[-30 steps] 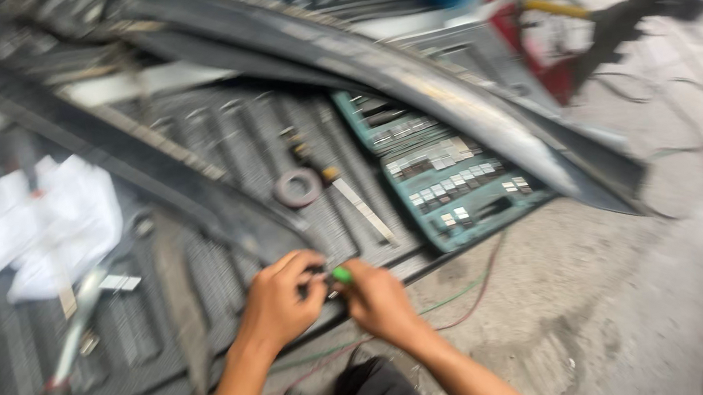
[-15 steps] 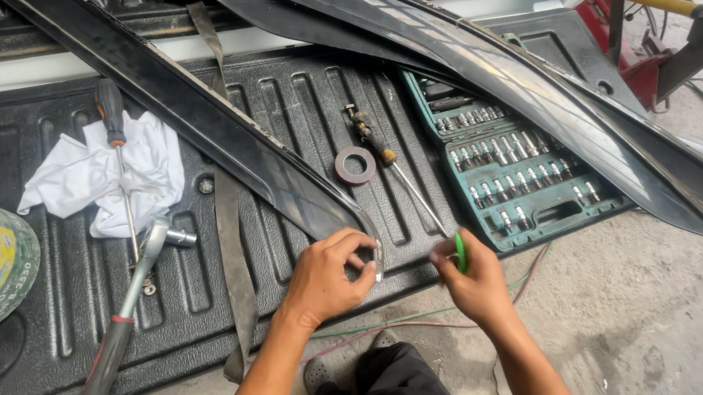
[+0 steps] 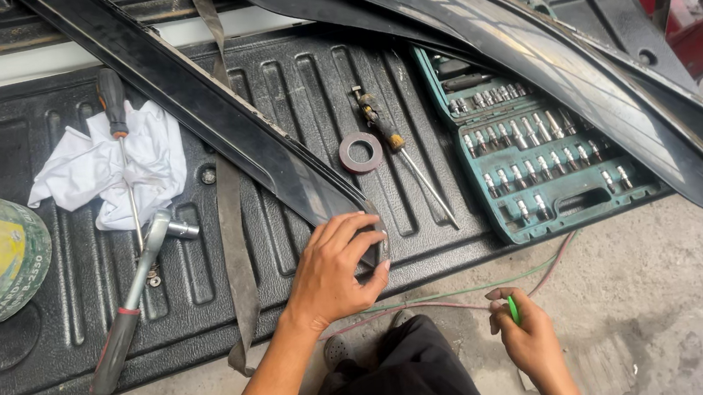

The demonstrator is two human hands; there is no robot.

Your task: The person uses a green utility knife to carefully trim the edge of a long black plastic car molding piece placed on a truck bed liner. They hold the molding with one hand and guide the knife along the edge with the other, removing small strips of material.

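The long black trim strip point(image 3: 206, 108) lies slanted across the ribbed black tailgate point(image 3: 49, 351). Its near end is pinched in the left hand point(image 3: 334, 271). A small green tool point(image 3: 514, 310) sits in the right hand point(image 3: 525, 337).

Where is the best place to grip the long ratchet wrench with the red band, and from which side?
Probably the dark handle below the red band of the long ratchet wrench, from above: it lies flat and clear on the black ribbed tailgate liner, while its head sits near the white rag.
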